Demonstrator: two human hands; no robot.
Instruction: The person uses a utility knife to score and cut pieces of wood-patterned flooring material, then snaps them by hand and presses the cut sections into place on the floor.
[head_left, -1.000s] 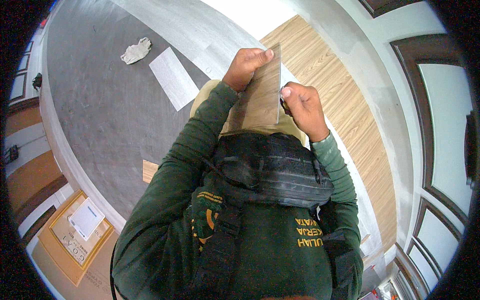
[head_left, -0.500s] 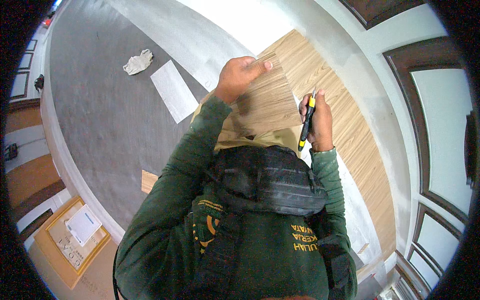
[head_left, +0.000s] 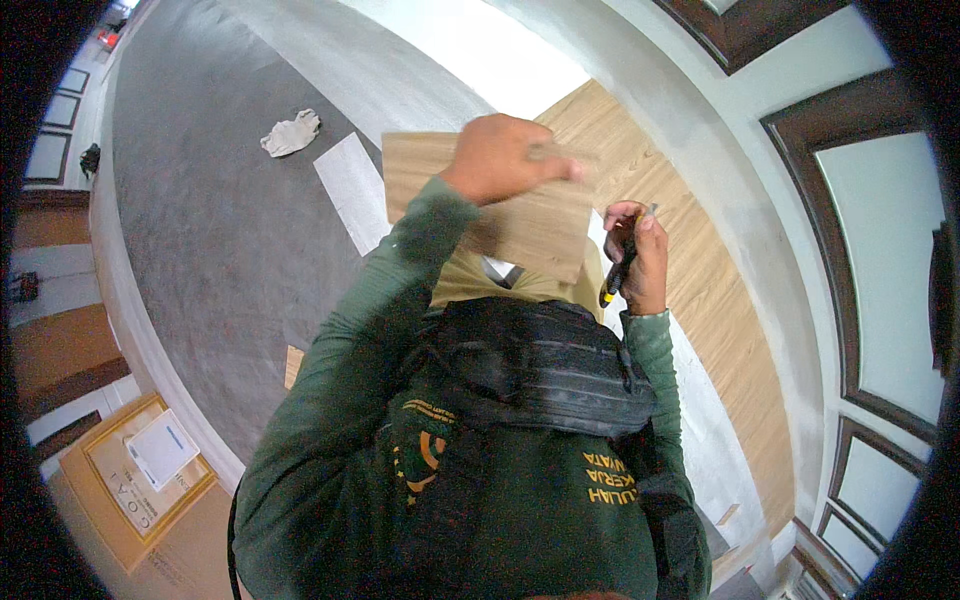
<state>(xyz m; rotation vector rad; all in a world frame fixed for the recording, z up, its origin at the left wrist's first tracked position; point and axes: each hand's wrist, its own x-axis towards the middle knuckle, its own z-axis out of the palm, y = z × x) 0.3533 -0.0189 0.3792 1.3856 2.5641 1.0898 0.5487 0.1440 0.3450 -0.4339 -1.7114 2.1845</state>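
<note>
My left hand [head_left: 505, 160] is closed on the upper edge of a wood-grain vinyl plank piece [head_left: 530, 228], with the thumb lying across its face. The piece is held up over my lap, its grain side showing. To its right, my right hand [head_left: 648, 262] is wrapped round a black and yellow utility knife [head_left: 614, 278]. The knife's tip points up and away from me, past the thumb. A gap separates the knife from the plank piece. Motion blurs the left fingers a little.
A strip of laid wood-grain flooring [head_left: 690, 265] runs along the right wall. On the dark grey floor [head_left: 220, 220] lie a white crumpled cloth [head_left: 292, 133], a pale sheet [head_left: 348, 185] and a small wood-grain offcut [head_left: 293, 366]. A cardboard box [head_left: 85, 475] stands at the lower left.
The plank piece has turned in my left hand and now sits flatter and squarer, its left end further left. My right hand has tilted the knife and moved slightly down.
</note>
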